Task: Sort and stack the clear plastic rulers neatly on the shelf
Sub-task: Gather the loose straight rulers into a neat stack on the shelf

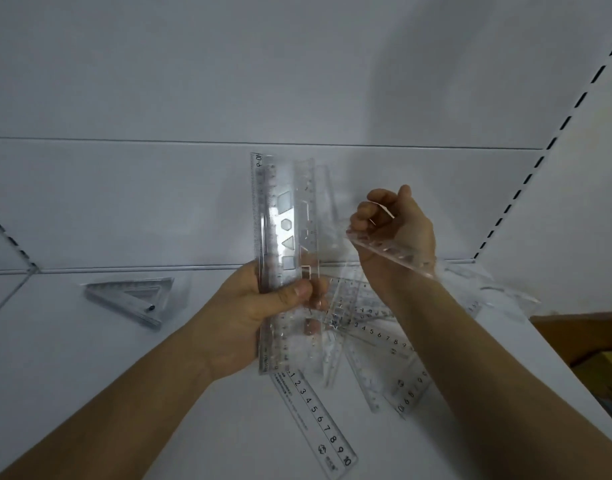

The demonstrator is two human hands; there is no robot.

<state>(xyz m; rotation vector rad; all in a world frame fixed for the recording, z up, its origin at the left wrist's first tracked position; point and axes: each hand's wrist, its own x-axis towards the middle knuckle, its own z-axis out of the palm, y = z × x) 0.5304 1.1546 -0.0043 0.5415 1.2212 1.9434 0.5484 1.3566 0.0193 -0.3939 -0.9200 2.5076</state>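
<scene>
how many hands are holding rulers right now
2. The left hand grips a bundle of straight rulers upright at centre; the right hand holds a clear ruler just right of it, above the loose pile.

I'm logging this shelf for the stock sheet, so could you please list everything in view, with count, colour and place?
Bundle of clear plastic straight rulers: several, exact count unclear, transparent, held upright at centre.
Clear plastic ruler piece: one, transparent, held right of centre, blurred.
Loose clear plastic rulers with black numerals: count unclear, overlapping, on the shelf below and between the hands.
Stack of clear plastic set squares: count unclear, transparent, on the shelf at left.
White shelf board: one, white, under everything.
White slotted back panel: white, behind.
Brown cardboard box: one, brown, right edge.
Left hand: grip on the bundle.
Right hand: grip on the ruler piece.
</scene>
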